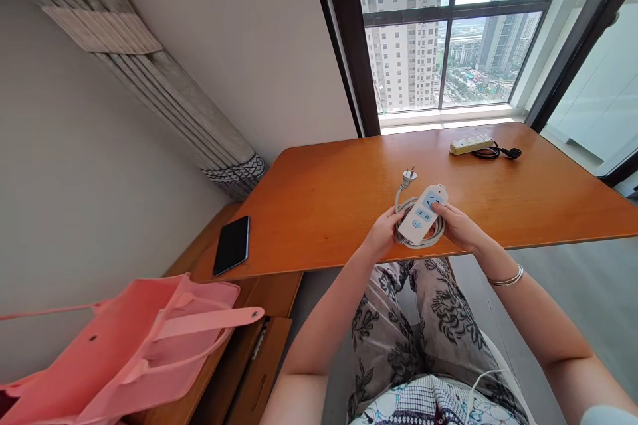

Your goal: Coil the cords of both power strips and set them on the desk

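Both hands hold a white power strip [423,215] with blue sockets, tilted above the near edge of the wooden table. Its pale cord [434,237] is coiled around behind it. My left hand [385,232] is closed on the coil and the strip's left side. With the thumb on the front near the upper socket, my right hand [459,226] grips the strip's right side; its other fingers are mostly hidden behind. A white plug [409,176] with metal prongs sticks up on the cord's end, beyond my left hand.
Toward the window on the wooden table [309,212] lies a yellowish power strip [471,144] with a black cord and plug [512,153]. A dark tablet or phone [232,246] rests at the table's left end. Lower left is a pink bag [164,339] on a wooden cabinet [262,358].
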Tool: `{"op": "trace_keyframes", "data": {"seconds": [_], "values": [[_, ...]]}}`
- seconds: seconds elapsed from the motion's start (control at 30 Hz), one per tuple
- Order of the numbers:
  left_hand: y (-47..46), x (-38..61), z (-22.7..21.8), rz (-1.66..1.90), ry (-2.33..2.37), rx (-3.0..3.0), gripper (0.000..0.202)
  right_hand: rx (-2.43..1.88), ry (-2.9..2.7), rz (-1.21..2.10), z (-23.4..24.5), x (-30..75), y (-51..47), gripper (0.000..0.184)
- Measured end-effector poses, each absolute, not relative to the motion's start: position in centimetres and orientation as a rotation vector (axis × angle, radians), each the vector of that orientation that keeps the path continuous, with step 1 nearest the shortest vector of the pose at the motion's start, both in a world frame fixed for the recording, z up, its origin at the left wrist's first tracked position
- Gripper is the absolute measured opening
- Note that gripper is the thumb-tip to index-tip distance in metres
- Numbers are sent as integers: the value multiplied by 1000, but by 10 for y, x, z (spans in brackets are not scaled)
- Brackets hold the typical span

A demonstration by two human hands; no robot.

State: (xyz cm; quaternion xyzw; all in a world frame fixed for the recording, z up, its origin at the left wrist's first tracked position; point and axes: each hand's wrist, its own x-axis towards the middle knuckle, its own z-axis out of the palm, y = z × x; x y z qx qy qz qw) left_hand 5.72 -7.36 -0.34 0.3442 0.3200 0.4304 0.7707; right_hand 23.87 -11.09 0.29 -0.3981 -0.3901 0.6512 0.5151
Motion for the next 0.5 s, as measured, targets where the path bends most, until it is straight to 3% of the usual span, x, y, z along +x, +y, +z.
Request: {"op": "trace_keyframes", "data": {"seconds": [0.3, 0.5], "values": [[-73, 56, -5, 816, 595, 718, 38, -938, -956, 1624, -1, 241, -113, 51], [-65, 46, -3, 648, 476, 710, 47, -879, -935, 1695, -4, 245, -115, 47]]}}
